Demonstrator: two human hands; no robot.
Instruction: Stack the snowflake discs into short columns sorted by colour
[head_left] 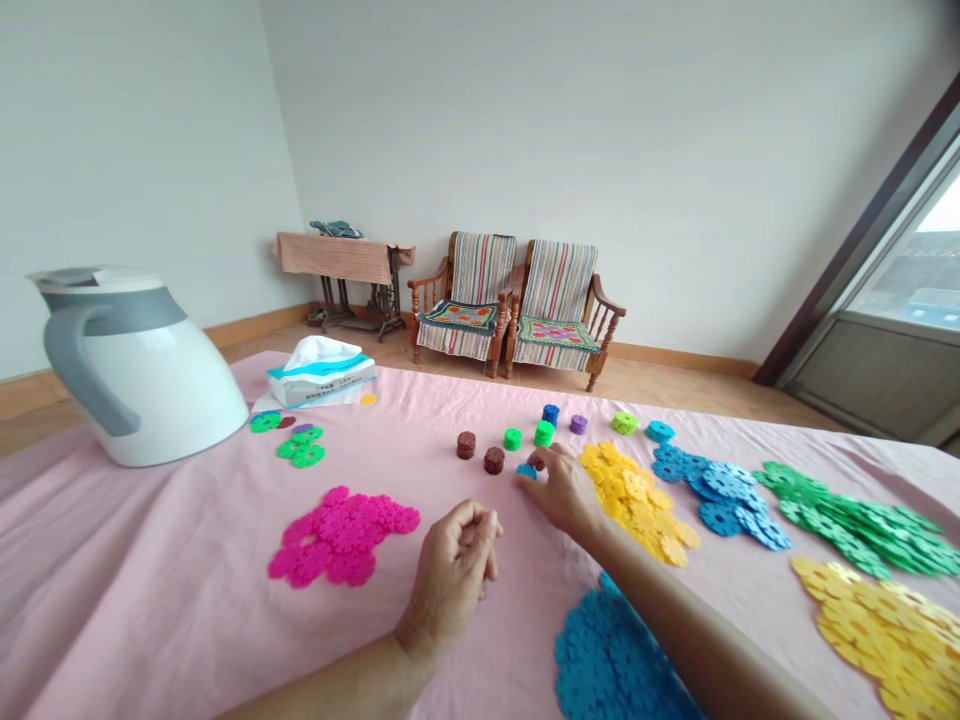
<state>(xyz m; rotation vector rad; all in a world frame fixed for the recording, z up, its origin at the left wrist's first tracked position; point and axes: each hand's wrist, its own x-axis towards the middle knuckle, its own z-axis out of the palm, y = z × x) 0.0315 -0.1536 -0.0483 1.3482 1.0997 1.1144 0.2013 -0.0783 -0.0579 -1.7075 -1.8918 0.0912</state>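
Note:
My right hand [564, 490] reaches over the middle of the cloth, thumb and fingers pinched on a blue snowflake disc [526, 471] low at the tabletop; I cannot tell if it is one disc or a small stack. My left hand [456, 555] is closed just above the cloth, fingers curled in, and whatever it may hold is hidden. Near the right fingertips stand two brown stacks [493, 460], two bright green stacks [544, 433], a dark blue stack [550, 413] and a purple stack [578, 425]. A yellow disc pile [630, 500] lies right beside the right hand.
A pink disc pile [345, 535] lies left; a big blue pile [615, 660] sits under my right forearm. Blue [724, 490], green [862, 520] and yellow discs [892, 640] spread rightward. A white kettle [165, 370] and tissue box [322, 375] stand at the left.

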